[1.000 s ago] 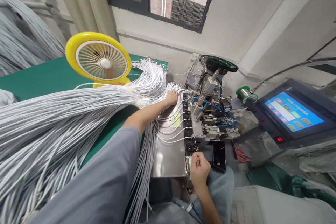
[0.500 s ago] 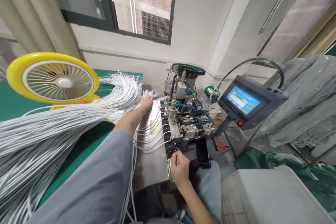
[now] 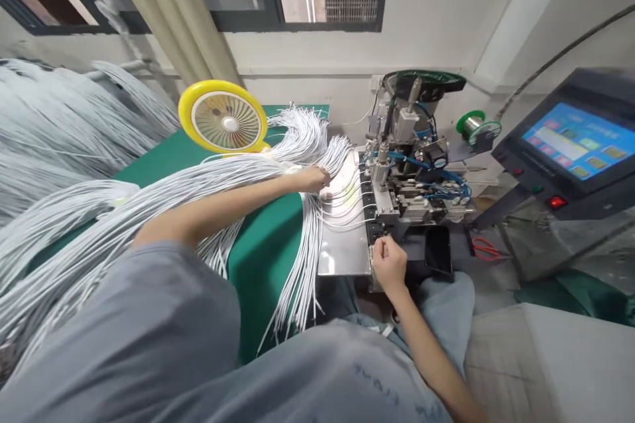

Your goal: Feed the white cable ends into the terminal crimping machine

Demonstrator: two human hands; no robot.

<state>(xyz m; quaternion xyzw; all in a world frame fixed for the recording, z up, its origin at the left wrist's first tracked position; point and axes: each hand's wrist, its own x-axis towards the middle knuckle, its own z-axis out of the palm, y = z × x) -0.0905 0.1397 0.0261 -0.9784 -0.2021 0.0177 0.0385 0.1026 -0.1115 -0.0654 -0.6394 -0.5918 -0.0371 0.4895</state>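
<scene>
My left hand (image 3: 312, 180) is closed at the end of my outstretched arm, over a bundle of white cables (image 3: 305, 244) that drapes off the table's edge. Whether a cable is between its fingers I cannot make out. Several white cables curve across the metal plate into the black holder strip (image 3: 368, 201) of a benchtop machine (image 3: 391, 165). By the near end of that strip, my right hand (image 3: 391, 261) is curled with fingertips together. What it may pinch is hidden.
A yellow fan (image 3: 223, 115) stands behind large cable bundles (image 3: 163, 201) on the green tabletop (image 3: 262, 264). Right of the machine are a wire spool (image 3: 473, 124), a lit control screen (image 3: 580, 139), a phone (image 3: 438, 250) and red-handled scissors (image 3: 486, 249).
My view has swung left. My left hand has drawn back from the far cable ends toward me, along the bundle. My right hand stays curled by the holder strip.
</scene>
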